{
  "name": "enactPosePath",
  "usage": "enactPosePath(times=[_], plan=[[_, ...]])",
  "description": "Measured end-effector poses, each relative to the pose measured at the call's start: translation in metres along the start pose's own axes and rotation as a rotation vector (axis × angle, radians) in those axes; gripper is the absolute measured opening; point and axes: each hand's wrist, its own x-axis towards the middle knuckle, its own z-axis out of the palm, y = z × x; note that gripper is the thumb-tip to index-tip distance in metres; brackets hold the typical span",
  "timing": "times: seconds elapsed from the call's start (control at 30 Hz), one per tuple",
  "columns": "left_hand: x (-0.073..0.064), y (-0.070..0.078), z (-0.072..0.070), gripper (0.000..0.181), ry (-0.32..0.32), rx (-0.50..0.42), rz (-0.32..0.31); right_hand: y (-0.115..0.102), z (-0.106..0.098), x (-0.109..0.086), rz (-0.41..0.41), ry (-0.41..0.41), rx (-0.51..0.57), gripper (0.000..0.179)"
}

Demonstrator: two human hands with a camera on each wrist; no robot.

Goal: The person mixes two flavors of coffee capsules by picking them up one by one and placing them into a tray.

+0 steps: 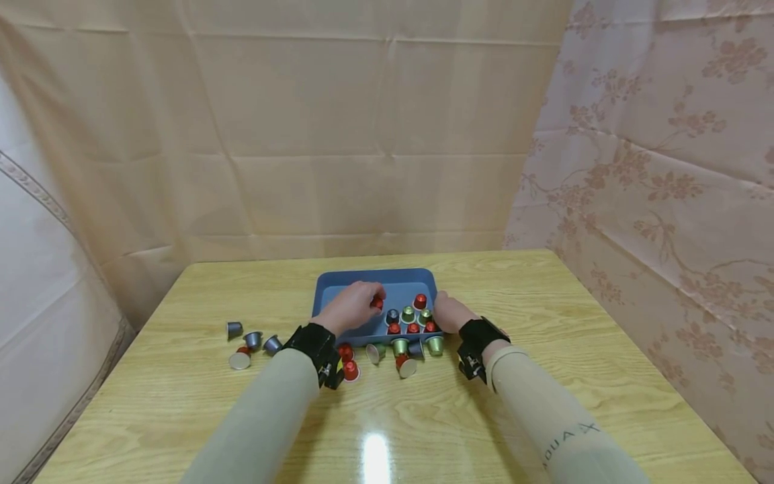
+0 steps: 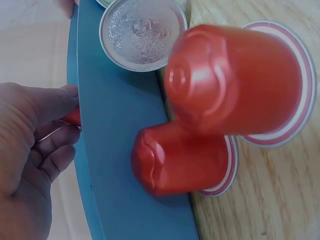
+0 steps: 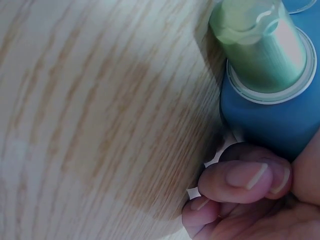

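A blue tray on the table holds several coffee capsules in red, green and dark blue, in loose rows at its right front. Over the tray's left half, my left hand pinches a red coffee capsule between thumb and fingers; in the left wrist view only a sliver of it shows. My right hand is at the tray's right side, its curled fingers gripping the edge near the front corner. A green capsule leans close to that corner. My right thumb tip is hidden.
Along the tray's front stand and lie more capsules, among them a red one, a green one and a tipped red one. Farther left on the wooden table are several grey-blue capsules and a tipped red one.
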Motion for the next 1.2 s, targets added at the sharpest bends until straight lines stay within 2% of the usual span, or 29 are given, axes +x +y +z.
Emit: enactPosePath(times=[0.3, 0.6, 0.77, 1.03, 1.2], plan=[[-0.005, 0.002, -0.001, 0.031, -0.067, -0.032, 0.011, -0.002, -0.001, -0.002, -0.004, 0.007, -0.009, 0.036], [-0.008, -0.002, -0.008, 0.031, -0.072, -0.046, -0.018, -0.002, -0.002, 0.000, 0.018, -0.012, 0.011, 0.036], [-0.012, -0.003, -0.017, 0.032, -0.057, -0.003, -0.024, -0.001, -0.002, 0.000, -0.005, -0.004, -0.010, 0.036], [-0.023, -0.020, -0.032, 0.028, -0.001, 0.088, -0.039, -0.002, -0.002, -0.003, -0.021, -0.004, -0.043, 0.039], [-0.035, -0.036, -0.046, 0.029, 0.007, 0.132, -0.096, -0.002, -0.002, -0.003, -0.028, 0.002, -0.051, 0.038]])
